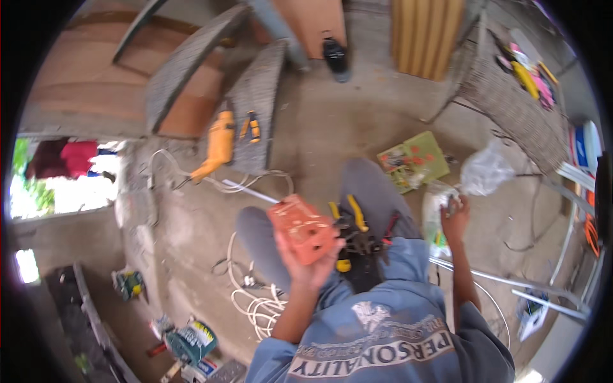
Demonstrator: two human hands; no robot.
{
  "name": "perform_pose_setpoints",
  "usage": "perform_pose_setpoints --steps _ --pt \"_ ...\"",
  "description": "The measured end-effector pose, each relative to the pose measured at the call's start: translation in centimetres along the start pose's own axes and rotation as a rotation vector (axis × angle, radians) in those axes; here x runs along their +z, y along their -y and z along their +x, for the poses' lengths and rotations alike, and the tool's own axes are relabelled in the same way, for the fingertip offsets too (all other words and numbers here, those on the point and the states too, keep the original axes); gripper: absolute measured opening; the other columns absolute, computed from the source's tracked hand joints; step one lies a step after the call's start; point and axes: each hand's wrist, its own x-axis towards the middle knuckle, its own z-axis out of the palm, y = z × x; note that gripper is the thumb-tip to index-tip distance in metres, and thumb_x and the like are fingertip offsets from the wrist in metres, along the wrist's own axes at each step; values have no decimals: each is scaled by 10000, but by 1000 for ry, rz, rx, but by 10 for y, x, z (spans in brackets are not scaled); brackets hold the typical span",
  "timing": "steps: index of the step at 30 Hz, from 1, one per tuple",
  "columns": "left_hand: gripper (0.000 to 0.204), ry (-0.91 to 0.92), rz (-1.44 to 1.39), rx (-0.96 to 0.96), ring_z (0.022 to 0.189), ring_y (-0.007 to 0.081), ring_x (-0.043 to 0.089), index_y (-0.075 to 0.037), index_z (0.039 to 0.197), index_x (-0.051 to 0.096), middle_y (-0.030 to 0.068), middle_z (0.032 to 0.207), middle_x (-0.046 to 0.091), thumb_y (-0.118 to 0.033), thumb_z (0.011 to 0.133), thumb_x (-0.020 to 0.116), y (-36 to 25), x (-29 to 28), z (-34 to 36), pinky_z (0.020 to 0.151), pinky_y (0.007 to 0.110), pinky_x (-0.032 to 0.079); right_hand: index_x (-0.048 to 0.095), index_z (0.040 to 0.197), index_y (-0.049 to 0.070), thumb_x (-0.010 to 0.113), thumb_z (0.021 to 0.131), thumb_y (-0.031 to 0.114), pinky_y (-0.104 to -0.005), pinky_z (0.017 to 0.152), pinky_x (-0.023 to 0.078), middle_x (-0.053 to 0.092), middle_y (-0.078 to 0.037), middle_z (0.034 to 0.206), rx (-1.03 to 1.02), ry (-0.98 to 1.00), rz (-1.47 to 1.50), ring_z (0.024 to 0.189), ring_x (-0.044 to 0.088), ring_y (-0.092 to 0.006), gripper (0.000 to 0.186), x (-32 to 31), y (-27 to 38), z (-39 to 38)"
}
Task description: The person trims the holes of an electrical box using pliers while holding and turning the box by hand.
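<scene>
My left hand holds an orange plastic electrical box with dark holes, above my left leg. My right hand is closed around something small and greyish, too small to name, over a clear plastic bag beside my right leg. Several hand tools lie between my legs, among them yellow-handled pliers and a red-handled tool. Ahead of my right knee lies a yellow-green open container with small orange pieces, next to a crumpled white plastic bag.
A yellow power drill and pliers lie on a grey board. White cable coils lie at the left, near green cans. A woven stand with tools is at the upper right. Long pipes lie at the right.
</scene>
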Motion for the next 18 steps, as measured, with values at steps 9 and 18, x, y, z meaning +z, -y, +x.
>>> perform_pose_setpoints --steps 9,18 --pt "728 -9 74 50 993 228 565 -106 1297 419 94 1144 555 -683 863 323 16 26 -2 819 356 492 663 914 64 758 660 126 -323 642 456 619 -52 871 -996 -42 929 732 593 -198 278 -158 266 56" --pt "736 -64 273 140 1058 173 540 -162 1329 385 39 1204 530 -710 839 354 22 20 -14 865 324 463 649 928 21 719 651 135 -326 621 422 606 -59 855 -1082 -296 803 711 566 -194 309 -146 280 52"
